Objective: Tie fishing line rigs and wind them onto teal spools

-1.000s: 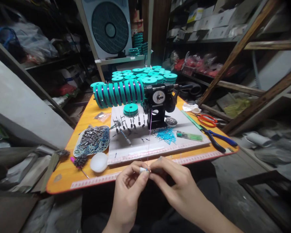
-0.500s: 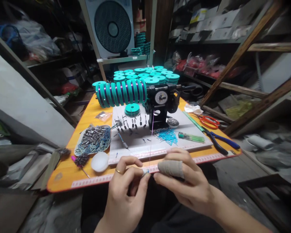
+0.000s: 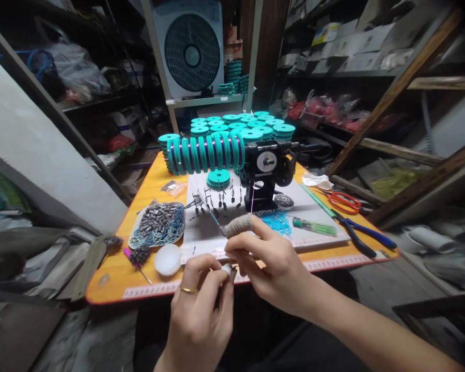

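Note:
My left hand (image 3: 203, 299), with a ring on one finger, is closed in a pinch at the table's front edge; what it pinches is too small to make out. My right hand (image 3: 269, 258), one finger wrapped in grey tape (image 3: 239, 226), is just above and right of it, thumb and fingers pressed together over the board's front edge. Behind it a purple thread (image 3: 252, 199) runs down from the black winding machine (image 3: 260, 178). A row of turquoise spools (image 3: 205, 152) sits on the machine's shaft. A thin blue-grey rod (image 3: 217, 223) reaches toward my right fingers.
On the orange table (image 3: 110, 258) are a tray of metal weights (image 3: 155, 225), a white bowl (image 3: 168, 260), blue sticks (image 3: 276, 222), a green cutter (image 3: 314, 227), pliers (image 3: 354, 235) and red scissors (image 3: 344, 202). More turquoise spools (image 3: 251, 135) stand behind the machine.
My right hand has moved up and left, over the board's front edge. My left hand has turned slightly. The view has shifted, so the table lies a little further right.

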`<action>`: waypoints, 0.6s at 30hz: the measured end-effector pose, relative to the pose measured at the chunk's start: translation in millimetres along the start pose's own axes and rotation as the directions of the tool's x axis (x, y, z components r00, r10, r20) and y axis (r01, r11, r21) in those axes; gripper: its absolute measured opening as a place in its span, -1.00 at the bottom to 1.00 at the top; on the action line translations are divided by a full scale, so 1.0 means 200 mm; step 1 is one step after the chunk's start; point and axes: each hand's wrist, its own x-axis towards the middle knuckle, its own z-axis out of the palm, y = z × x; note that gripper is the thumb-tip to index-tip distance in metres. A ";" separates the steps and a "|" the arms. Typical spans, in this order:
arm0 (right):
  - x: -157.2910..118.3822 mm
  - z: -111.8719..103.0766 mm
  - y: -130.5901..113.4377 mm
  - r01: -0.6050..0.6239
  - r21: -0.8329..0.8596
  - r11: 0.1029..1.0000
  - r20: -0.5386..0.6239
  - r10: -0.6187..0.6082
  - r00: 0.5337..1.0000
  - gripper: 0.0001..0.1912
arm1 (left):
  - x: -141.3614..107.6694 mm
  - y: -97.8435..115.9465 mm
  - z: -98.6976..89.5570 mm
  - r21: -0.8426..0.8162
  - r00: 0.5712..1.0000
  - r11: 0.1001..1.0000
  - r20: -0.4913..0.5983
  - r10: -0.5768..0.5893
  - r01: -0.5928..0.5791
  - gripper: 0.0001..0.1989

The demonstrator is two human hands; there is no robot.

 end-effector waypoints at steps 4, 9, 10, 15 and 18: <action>0.05 -0.02 -0.01 -0.001 -0.016 1.000 0.003 0.001 1.000 -0.82 | 0.00 -0.04 -0.01 0.052 0.993 0.993 0.059 0.106 -0.109 -0.77; 0.10 -0.03 -0.01 -0.072 -0.051 0.996 0.118 0.078 0.990 -0.84 | 0.05 -0.09 -0.05 0.094 0.873 0.888 0.253 0.417 -0.451 -0.74; 0.10 -0.03 -0.01 -0.077 -0.050 0.996 0.128 0.083 0.988 -0.84 | 0.06 -0.09 -0.06 0.074 0.867 0.890 0.276 0.414 -0.449 -0.74; 0.05 -0.06 0.03 0.035 -0.003 0.999 0.140 -0.034 0.990 -0.84 | 0.09 -0.07 -0.07 -0.289 0.887 0.905 0.431 -0.167 0.311 -0.87; -0.01 -0.10 0.05 0.199 -0.013 0.980 0.203 -0.192 0.960 -0.67 | 0.10 -0.08 -0.05 -0.469 0.659 0.475 0.635 -0.404 0.744 -0.81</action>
